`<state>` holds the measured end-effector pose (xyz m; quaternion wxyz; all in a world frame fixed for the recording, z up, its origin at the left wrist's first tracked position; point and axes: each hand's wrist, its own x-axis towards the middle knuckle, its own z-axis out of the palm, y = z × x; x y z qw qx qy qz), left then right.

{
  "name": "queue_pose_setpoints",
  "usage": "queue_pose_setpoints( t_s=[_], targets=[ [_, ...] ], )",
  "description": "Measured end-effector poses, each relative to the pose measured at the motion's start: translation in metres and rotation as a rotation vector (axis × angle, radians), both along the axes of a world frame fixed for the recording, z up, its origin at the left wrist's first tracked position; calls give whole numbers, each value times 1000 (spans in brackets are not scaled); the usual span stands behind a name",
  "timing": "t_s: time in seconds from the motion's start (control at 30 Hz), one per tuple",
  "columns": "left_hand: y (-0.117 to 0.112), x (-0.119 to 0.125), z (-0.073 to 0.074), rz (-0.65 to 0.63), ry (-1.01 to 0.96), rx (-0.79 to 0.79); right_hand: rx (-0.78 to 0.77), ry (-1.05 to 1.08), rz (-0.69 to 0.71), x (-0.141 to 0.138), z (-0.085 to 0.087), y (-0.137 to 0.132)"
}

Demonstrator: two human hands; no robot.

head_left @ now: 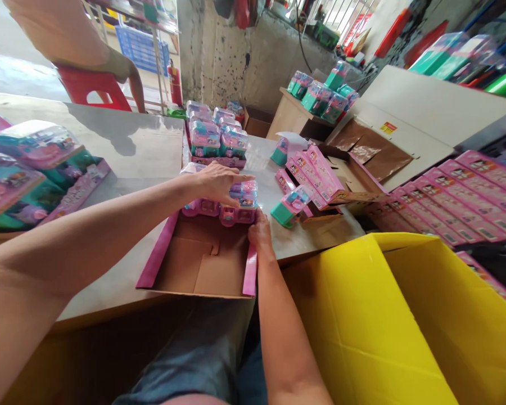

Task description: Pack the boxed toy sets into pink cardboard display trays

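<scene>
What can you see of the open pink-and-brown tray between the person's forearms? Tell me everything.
The tray looks like folded cardboard: pink along its side walls, plain brown inside, with a notched seam where floor panels meet. It is open at the top and lies flat near the front edge of the white table. Pink and blue toys fill its far end; the near part is bare. The right hand is at its right wall; the left hand is over the toys.

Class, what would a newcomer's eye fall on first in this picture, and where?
The big yellow box at the lower right stands out first. Next comes the pink-edged carton at the centre, with the left hand over the toys in its far end and the right hand at its side.
</scene>
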<state>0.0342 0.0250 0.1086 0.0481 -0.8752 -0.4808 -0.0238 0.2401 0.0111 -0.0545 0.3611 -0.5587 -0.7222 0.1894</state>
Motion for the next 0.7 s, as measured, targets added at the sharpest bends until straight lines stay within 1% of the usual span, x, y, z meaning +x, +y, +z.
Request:
queue_pose_setpoints(
  t_s=[0.07, 0.1, 0.23, 0.33, 0.4, 0.47, 0.53, 0.6, 0.67, 0.7],
  targets=[
    [1, 9, 0, 34, 26, 7, -35, 51, -83, -5, 0, -4],
    [1, 13, -1, 49, 36, 8, -49, 75, -103, -8, 0, -6],
    [-3, 22, -3, 82, 25, 20, -68, 61, -111, -19, 0, -17],
    [-4, 19, -7, 53, 12, 53, -10, 16, -151, -24, 8, -26],
    [-2, 15, -7, 5, 20, 48, 67, 9, -171, -25, 20, -32],
    [1, 11, -4, -44, 19, 6, 135, -7, -160, -26, 37, -37],
    [5, 4, 2, -72, -17, -30, 201, -50, -103, -27, 56, -40],
    [7, -5, 8, -72, -65, -30, 274, -106, -25, -30, 74, -40],
    [8, -17, 10, -46, -86, -9, 317, -166, 45, -36, 87, -36],
    [7, -23, 9, -27, -81, -6, 319, -190, 70, -39, 90, -32]
  ],
)
